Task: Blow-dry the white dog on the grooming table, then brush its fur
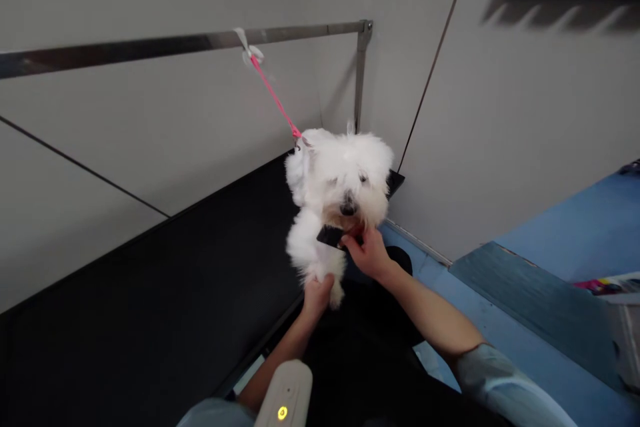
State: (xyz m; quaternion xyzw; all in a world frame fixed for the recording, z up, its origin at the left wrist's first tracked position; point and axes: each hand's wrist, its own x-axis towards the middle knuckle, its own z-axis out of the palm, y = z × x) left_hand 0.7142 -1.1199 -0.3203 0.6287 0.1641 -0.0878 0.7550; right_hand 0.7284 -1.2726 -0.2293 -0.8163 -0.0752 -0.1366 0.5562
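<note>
A fluffy white dog (350,160) is at the edge of the black grooming table (150,267), facing me. My left hand (317,297) is closed around one of its front legs (315,247), just above the paw. In my right hand (369,255) is a flat black comb-like tool (331,236), held below the dog's chin near its chest. Its exact kind is hard to make out, since my fingers cover part of it. A pink leash (274,93) runs from the dog's neck up to the metal bar.
The metal bar (175,45) crosses above the table, with a post (360,80) at its right end. Grey wall panels stand behind. On the right are blue flooring (565,220) and a blue-grey board (530,300). A pale device with a yellow light (287,393) sits low in front of me.
</note>
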